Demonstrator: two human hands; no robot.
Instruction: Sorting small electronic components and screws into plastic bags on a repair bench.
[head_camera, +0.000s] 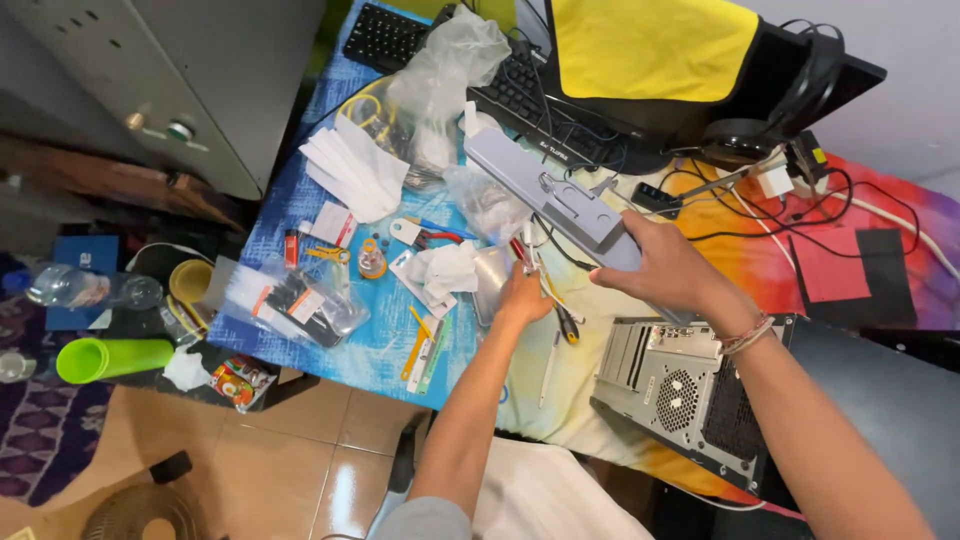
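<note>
The grey metal panel (560, 195) is lifted at a slant over the cluttered table (300, 215), the right hand (670, 270) clamped on its near end, beside the open computer case (680, 385). The left hand (522, 298) is closed on a thin tool near its lower edge; which tool, I cannot tell. Best to keep the panel steady there. Cables (760, 215), the keyboard (400, 40) and crumpled plastic bags (450, 65) crowd the space around it.
</note>
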